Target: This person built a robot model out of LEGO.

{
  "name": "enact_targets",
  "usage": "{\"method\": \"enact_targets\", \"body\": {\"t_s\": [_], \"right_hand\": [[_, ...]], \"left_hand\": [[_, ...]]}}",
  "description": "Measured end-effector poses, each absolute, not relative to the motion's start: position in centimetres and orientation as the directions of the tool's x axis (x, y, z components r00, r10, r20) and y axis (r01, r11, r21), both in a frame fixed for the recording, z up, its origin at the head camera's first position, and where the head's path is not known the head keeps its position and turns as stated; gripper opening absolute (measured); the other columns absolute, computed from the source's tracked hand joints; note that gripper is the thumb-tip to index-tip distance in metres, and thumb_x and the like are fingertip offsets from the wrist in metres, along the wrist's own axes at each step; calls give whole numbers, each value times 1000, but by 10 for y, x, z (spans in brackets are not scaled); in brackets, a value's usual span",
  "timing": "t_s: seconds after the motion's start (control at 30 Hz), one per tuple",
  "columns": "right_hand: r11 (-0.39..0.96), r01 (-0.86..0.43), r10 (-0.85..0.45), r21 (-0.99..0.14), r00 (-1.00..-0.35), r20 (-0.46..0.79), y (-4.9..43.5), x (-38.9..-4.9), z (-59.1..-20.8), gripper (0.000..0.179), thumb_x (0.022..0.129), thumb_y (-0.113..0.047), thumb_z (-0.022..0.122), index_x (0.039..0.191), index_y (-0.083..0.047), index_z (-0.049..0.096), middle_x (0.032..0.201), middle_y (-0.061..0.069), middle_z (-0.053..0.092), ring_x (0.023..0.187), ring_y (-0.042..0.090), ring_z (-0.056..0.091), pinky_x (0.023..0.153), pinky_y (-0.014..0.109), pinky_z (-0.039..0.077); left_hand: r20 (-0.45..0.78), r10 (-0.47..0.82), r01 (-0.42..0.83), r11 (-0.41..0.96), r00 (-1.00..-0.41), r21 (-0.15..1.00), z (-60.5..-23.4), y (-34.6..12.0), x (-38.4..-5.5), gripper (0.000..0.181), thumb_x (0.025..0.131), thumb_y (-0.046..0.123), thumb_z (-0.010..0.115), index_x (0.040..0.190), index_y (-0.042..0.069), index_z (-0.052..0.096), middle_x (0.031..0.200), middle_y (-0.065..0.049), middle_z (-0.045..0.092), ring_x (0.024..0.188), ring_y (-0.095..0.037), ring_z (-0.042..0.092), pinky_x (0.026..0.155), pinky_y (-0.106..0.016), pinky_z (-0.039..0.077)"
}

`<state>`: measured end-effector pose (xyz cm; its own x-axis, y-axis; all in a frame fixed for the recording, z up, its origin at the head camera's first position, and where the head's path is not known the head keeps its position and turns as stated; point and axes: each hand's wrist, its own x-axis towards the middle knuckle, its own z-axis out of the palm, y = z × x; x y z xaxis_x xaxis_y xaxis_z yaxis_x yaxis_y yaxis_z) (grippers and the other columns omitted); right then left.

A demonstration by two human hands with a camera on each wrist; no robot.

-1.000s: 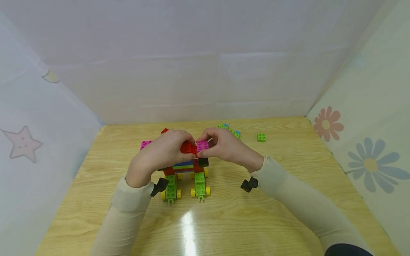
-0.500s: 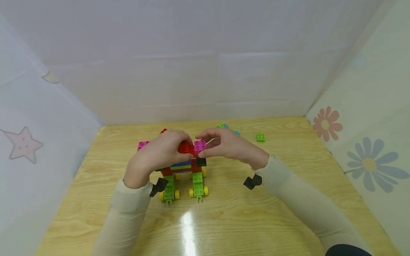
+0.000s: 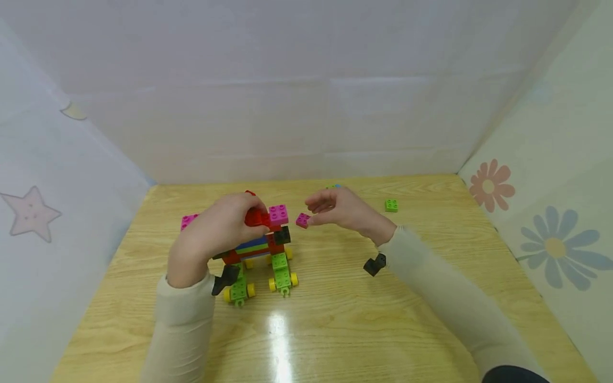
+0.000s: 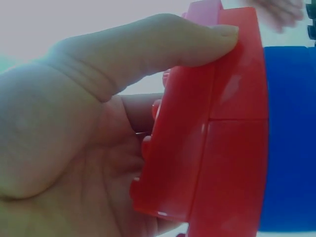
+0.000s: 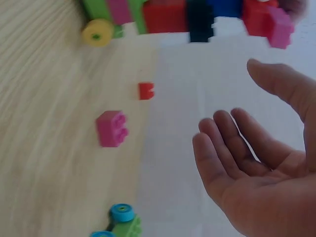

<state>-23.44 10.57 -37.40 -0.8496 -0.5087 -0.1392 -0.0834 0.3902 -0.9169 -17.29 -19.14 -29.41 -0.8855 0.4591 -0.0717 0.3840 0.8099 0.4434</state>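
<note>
A wheeled build of toy building bricks [image 3: 253, 246] stands on the table, with yellow wheels on green bases and red, blue and black bricks above. My left hand [image 3: 217, 226] grips the red bricks [image 4: 232, 118] at its top, the thumb lying along their side in the left wrist view. At the right end of the top sits a pink brick [image 3: 279, 214]. My right hand [image 3: 347, 213] is off the build, fingers apart and holding nothing. Beyond its fingertips in the head view, a loose pink brick [image 3: 303, 220] lies on the table.
A loose green brick [image 3: 391, 205] lies at the back right. Behind the right hand is a green piece with blue wheels [image 5: 122, 213], partly hidden in the head view. A small red brick [image 5: 146, 91] lies near the table's back edge. Cloth walls enclose the table [image 3: 364, 319].
The left hand and the build have shifted left. The right hand has come away from the pink brick on top, leaving a gap. The loose pink brick has come into sight.
</note>
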Motion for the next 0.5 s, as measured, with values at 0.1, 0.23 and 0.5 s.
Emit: {"method": "enact_targets", "body": {"t_s": [0.1,0.23,0.5], "right_hand": [[414,-66,-455,-908,-879,-144,102,-242,-395,51,100,-20,86,148,-11,70,147,13,72,132,28,69,117,49,58],[448,-8,-371,-894,-911,-178,95,-249,-422,56,100,-24,86,151,-10,68,153,15,68,137,31,64,119,52,55],[511,21,-268,-859,-946,-183,79,-259,-459,62,97,-24,90,152,-5,67,151,14,70,141,34,63,121,52,55]], "left_hand": [[-80,433,358,823,-898,440,-293,-197,-168,27,99,21,84,121,6,78,115,-10,79,98,-27,70,90,-48,65],[-89,416,339,832,-905,439,-290,-203,-163,29,99,22,84,122,5,78,117,-12,79,97,-27,70,88,-47,65],[-81,424,349,826,-902,442,-289,-209,-162,24,99,19,84,119,8,79,112,-8,78,93,-24,67,84,-41,62]]}}
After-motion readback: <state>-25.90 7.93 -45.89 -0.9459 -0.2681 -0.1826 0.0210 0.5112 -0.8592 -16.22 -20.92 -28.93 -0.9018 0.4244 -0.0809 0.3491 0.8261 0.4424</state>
